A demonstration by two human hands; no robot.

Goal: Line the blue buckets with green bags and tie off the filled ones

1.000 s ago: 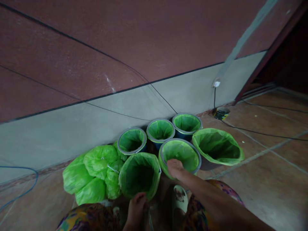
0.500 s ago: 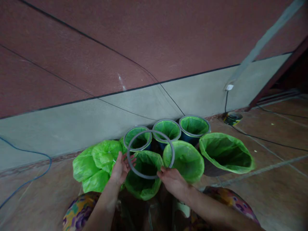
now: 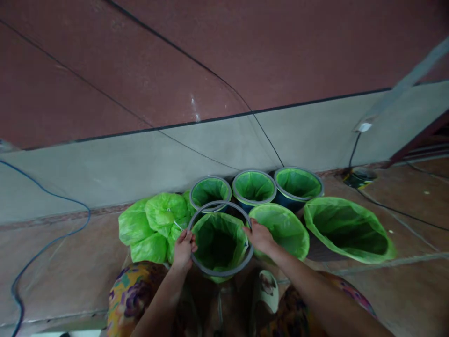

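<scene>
A grey ring (image 3: 221,273) is held by both hands over the mouth of the nearest bin, whose green bag liner (image 3: 217,238) shows inside it. My left hand (image 3: 185,248) is closed on the ring's left side. On the right side, my right hand (image 3: 260,235) grips the ring with thumb and fingers. Whether the ring touches the bin's rim I cannot tell. To the right stand a bin with a green liner (image 3: 280,229) and a wider one with its liner folded outward (image 3: 347,229); neither has a ring.
Along the wall are three lined bins with grey rings: left (image 3: 210,192), middle (image 3: 254,186) and right (image 3: 298,182). Crumpled green bags (image 3: 150,229) lie to the left. A blue cable (image 3: 52,241) runs over the floor; a small can (image 3: 360,177) stands far right.
The ring has come down from a tilt above the bin to around its mouth. My left hand has closed on it; my right hand has moved up along its right side.
</scene>
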